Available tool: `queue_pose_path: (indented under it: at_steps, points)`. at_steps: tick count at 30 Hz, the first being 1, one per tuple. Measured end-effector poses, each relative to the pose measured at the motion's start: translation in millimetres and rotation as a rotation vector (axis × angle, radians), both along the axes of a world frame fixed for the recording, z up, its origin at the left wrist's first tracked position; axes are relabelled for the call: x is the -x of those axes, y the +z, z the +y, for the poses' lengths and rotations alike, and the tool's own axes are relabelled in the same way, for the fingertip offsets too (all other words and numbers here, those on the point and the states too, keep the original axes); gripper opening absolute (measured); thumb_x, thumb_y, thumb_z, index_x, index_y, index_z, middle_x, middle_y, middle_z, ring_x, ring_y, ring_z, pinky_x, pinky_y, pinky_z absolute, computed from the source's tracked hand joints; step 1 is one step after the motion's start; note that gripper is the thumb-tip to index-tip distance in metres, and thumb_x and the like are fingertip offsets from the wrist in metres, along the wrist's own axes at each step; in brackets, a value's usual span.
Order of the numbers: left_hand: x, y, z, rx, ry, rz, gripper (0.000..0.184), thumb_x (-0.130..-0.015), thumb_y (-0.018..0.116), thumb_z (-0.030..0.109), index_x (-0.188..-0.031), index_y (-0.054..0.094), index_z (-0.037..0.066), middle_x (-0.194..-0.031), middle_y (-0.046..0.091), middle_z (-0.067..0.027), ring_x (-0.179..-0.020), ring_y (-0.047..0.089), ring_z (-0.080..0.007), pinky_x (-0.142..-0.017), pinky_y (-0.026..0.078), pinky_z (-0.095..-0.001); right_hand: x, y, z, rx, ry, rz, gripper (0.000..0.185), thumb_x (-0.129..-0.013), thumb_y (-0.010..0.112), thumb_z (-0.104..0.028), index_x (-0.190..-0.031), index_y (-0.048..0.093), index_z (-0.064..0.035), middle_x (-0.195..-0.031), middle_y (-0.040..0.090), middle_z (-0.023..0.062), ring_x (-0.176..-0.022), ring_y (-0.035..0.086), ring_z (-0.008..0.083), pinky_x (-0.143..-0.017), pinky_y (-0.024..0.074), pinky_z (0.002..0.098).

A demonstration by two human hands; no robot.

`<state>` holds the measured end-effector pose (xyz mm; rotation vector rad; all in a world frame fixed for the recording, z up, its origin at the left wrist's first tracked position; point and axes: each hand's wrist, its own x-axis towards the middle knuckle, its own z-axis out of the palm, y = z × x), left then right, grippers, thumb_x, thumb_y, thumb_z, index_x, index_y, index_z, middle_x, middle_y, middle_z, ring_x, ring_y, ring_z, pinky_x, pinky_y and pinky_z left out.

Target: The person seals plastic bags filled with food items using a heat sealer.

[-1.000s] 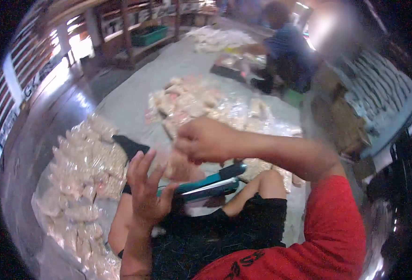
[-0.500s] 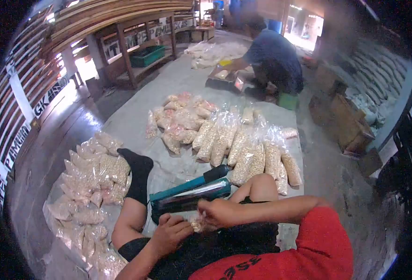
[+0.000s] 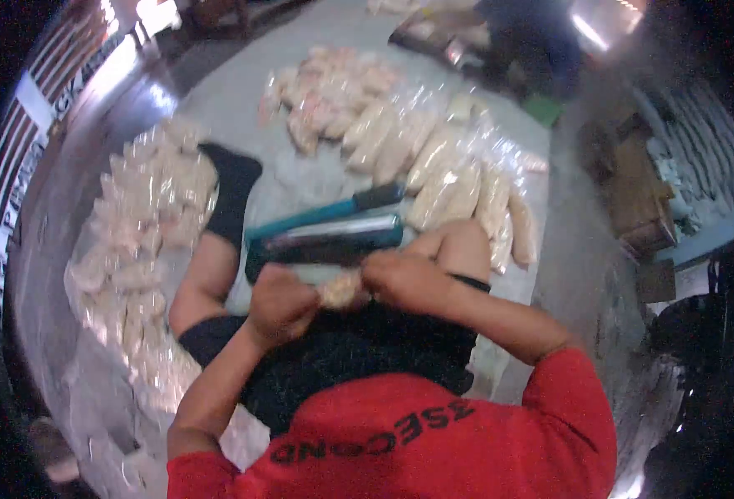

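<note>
Over my lap, my left hand (image 3: pixel 283 306) and my right hand (image 3: pixel 402 281) are closed on opposite ends of a clear plastic bag (image 3: pixel 339 292) with pale pieces inside. Motion blurs the bag and my fingers. Just beyond my hands lies a teal and black hand-lever bag sealer (image 3: pixel 325 234), its arm raised at an angle. Filled clear bags (image 3: pixel 450 187) lie past the sealer on the right. A second heap of filled bags (image 3: pixel 151 216) sits to the left of my outstretched leg.
More bags, some with reddish marks (image 3: pixel 325 87), lie at the far middle of the pale floor sheet (image 3: pixel 217 100). Another person (image 3: pixel 533 41) crouches at the far end beside a box (image 3: pixel 433 37). Cardboard boxes (image 3: pixel 629 191) stand along the right side.
My head has tilted down, so the scene sits higher in view. My left hand has gone from resting spread to closed on the bag, which is now stretched between both hands.
</note>
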<state>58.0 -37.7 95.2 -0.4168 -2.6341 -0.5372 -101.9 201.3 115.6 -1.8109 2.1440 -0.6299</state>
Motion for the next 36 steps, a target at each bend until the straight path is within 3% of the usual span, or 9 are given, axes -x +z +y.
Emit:
queue_pose_path:
  at_steps: [4, 9, 12, 14, 15, 18, 28, 31, 36]
  points:
    - [12, -34, 37, -0.627, 0.239, 0.101, 0.043, -0.087, 0.078, 0.031, -0.116, 0.068, 0.003, -0.117, 0.069, -0.0136, -0.111, 0.065, -0.0292, -0.105, 0.044, -0.0423, -2, -27, 1, 0.153, 0.059, -0.029, 0.021, -0.083, 0.063, -0.01, -0.103, 0.062, -0.0041, -0.105, 0.066, 0.0168, -0.101, 0.065, 0.0389, -0.085, 0.0546, 0.0457]
    - [10, -62, 53, -1.078, 0.395, -0.064, 0.012, -0.094, 0.069, 0.009, -0.104, 0.073, 0.003, -0.102, 0.074, -0.0088, -0.097, 0.069, -0.0184, -0.089, 0.053, -0.0305, -22, -55, -2, 0.5, -0.377, -0.311, 0.033, -0.085, 0.071, -0.004, -0.116, 0.062, -0.0044, -0.111, 0.067, 0.0111, -0.102, 0.067, 0.0288, -0.088, 0.0545, 0.0407]
    - [17, -47, 52, -1.058, 0.424, -0.137, 0.013, -0.094, 0.07, 0.008, -0.104, 0.072, 0.001, -0.102, 0.074, -0.0085, -0.096, 0.068, -0.0158, -0.088, 0.053, -0.0296, -23, -77, -23, 0.687, -0.625, -0.598, 0.029, -0.092, 0.071, -0.011, -0.119, 0.064, -0.0035, -0.107, 0.07, 0.0059, -0.1, 0.066, 0.0173, -0.087, 0.054, 0.0342]
    - [22, -46, 48, -1.102, 0.462, -0.156, 0.013, -0.093, 0.07, 0.008, -0.104, 0.072, 0.001, -0.101, 0.074, -0.0082, -0.094, 0.068, -0.0152, -0.086, 0.053, -0.029, -22, -83, -18, 0.395, -0.632, -1.056, 0.019, -0.098, 0.065, -0.009, -0.116, 0.064, -0.0008, -0.096, 0.072, 0.0073, -0.068, 0.062, 0.0136, -0.059, 0.0531, 0.0285]
    - [23, -47, 47, -1.15, 0.501, -0.162, 0.014, -0.093, 0.071, 0.008, -0.104, 0.072, 0.0, -0.1, 0.074, -0.008, -0.092, 0.067, -0.0146, -0.085, 0.053, -0.0284, -23, -87, -19, 0.425, -0.701, -1.088, 0.018, -0.097, 0.067, -0.014, -0.108, 0.071, -0.0011, -0.093, 0.075, 0.0048, -0.085, 0.069, 0.0118, -0.078, 0.055, 0.0258]
    - [28, -62, 46, -1.533, 0.556, -0.127, 0.016, -0.091, 0.074, 0.008, -0.105, 0.071, -0.001, -0.099, 0.073, -0.0076, -0.087, 0.066, -0.0135, -0.082, 0.053, -0.0275, -29, -89, -24, 0.508, -0.765, -1.084, 0.019, -0.098, 0.067, -0.017, -0.107, 0.072, -0.0013, -0.097, 0.075, 0.0062, -0.086, 0.068, 0.0122, -0.079, 0.0548, 0.0268]
    - [29, -47, 30, -1.673, 0.602, -0.297, 0.014, -0.089, 0.076, 0.006, -0.097, 0.069, -0.001, -0.088, 0.069, -0.0037, -0.079, 0.063, -0.0104, -0.072, 0.05, -0.0258, -29, -88, -34, 0.549, -0.825, -1.159, 0.028, -0.105, 0.053, -0.022, -0.11, 0.067, 0.0016, -0.094, 0.075, 0.0116, -0.085, 0.072, 0.019, -0.08, 0.0553, 0.0308]
    - [29, -64, 25, -1.638, 0.573, -0.265, 0.012, -0.089, 0.075, 0.005, -0.097, 0.068, -0.001, -0.087, 0.068, -0.0034, -0.077, 0.062, -0.0111, -0.07, 0.05, -0.026, -26, -65, -38, 0.455, -0.816, -0.977, 0.027, -0.1, 0.062, -0.023, -0.112, 0.063, 0.0006, -0.092, 0.073, 0.0106, -0.087, 0.069, 0.0173, -0.076, 0.0558, 0.0296]
    - [22, -65, 30, -1.653, 0.494, -0.204, 0.011, -0.09, 0.074, 0.005, -0.098, 0.068, 0.0, -0.088, 0.068, -0.0042, -0.08, 0.064, -0.0119, -0.072, 0.051, -0.0263, -36, -27, -21, 0.568, -0.624, 0.054, 0.051, -0.079, 0.08, -0.019, -0.121, 0.057, -0.001, -0.098, 0.065, 0.0098, -0.088, 0.064, 0.0274, -0.109, 0.0374, 0.0531]
